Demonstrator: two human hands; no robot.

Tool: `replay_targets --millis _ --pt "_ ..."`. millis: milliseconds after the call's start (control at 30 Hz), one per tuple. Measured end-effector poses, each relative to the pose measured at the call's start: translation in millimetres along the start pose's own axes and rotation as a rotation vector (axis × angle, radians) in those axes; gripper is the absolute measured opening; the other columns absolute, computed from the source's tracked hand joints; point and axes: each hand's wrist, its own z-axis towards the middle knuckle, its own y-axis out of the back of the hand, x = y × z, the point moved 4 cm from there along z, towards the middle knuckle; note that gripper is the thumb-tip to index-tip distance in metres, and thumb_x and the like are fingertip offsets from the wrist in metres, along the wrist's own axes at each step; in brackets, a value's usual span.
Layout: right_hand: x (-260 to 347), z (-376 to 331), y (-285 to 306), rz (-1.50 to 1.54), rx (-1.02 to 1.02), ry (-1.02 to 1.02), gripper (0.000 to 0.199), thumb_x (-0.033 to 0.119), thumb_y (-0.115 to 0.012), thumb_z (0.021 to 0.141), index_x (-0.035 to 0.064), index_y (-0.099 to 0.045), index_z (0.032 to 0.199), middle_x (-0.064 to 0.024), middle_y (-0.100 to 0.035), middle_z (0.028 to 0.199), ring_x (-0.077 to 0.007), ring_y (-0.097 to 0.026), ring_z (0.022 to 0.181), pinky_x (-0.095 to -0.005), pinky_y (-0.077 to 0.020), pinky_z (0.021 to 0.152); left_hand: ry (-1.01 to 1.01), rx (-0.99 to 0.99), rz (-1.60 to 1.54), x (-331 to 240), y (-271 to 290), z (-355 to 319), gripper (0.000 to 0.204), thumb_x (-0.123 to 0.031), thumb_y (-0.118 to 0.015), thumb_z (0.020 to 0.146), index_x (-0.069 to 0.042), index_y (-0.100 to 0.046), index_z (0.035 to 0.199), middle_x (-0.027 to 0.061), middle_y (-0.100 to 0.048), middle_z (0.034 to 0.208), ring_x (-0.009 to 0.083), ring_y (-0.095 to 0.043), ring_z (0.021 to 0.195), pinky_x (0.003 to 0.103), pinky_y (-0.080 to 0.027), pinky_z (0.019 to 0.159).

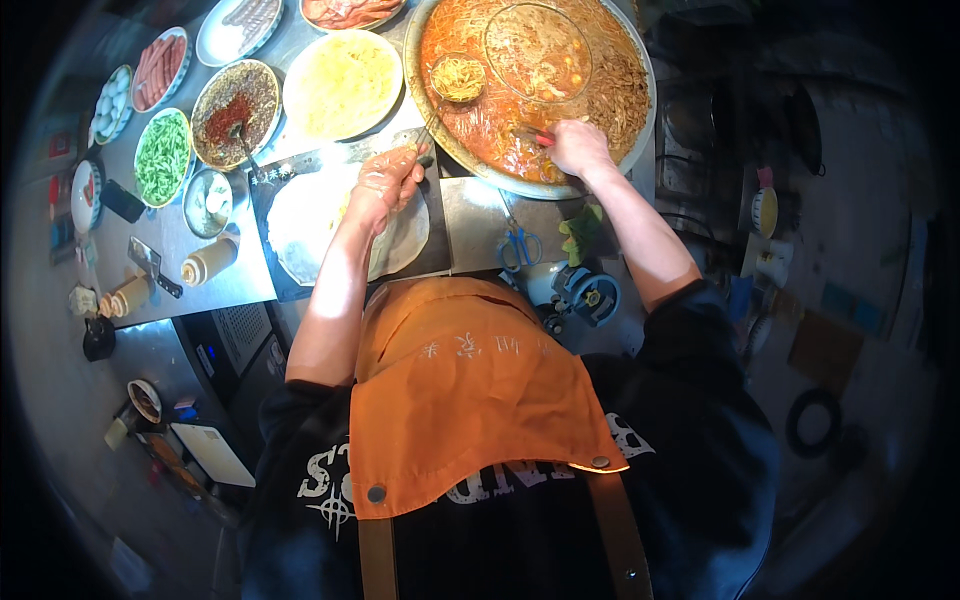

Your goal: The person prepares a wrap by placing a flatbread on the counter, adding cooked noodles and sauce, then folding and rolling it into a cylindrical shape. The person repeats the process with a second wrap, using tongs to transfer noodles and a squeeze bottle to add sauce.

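Note:
My left hand (385, 185) is closed round the handle of a small strainer ladle (458, 78), whose bowl is full of yellowish shreds above the red broth. My right hand (580, 150) grips a red-handled tool (540, 136) reaching into the same wide pan (548, 190); its far end is too unclear to name. Reddish broth and brown shredded food fill this pan, and a large round wire ring or basket (540, 52) sits in it. Below my left hand lies a pale, round, flat sheet (310, 240), washed out by glare.
Bowls of yellow shreds (343, 85), chilli and ground seasoning (235, 112), chopped greens (162, 158), sausages (160, 68) and eggs (112, 103) stand left. A cleaver (150, 262) and squeeze bottles (208, 262) lie nearby. Blue scissors (520, 248) and a gas valve (590, 297) are by the counter's near edge.

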Motion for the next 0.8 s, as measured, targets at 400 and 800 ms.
replay_targets --millis 400,800 --pt "-11 -20 45 -0.322 0.111 -0.055 0.029 0.023 -0.069 0.096 0.0031 -0.078 0.115 -0.0188 -0.077 0.120 -0.0336 -0.074 0.115 -0.0465 -0.0592 0.097 -0.033 -0.032 -0.003 7 6 -4 0.032 -0.024 -0.058 0.112 -0.004 -0.069 0.133 -0.0042 -0.061 0.079 0.0038 -0.040 0.053 0.021 -0.030 0.045" --pt "-16 25 27 -0.064 -0.002 -0.060 0.033 0.033 -0.079 0.091 0.0176 -0.081 0.120 -0.0139 -0.078 0.118 -0.0339 -0.074 0.109 -0.0436 -0.0586 0.094 0.006 -0.042 -0.059 21 1 -14 0.020 -0.022 -0.063 0.109 -0.010 -0.074 0.121 -0.0034 -0.063 0.073 0.0054 -0.045 0.052 0.024 -0.032 0.044"
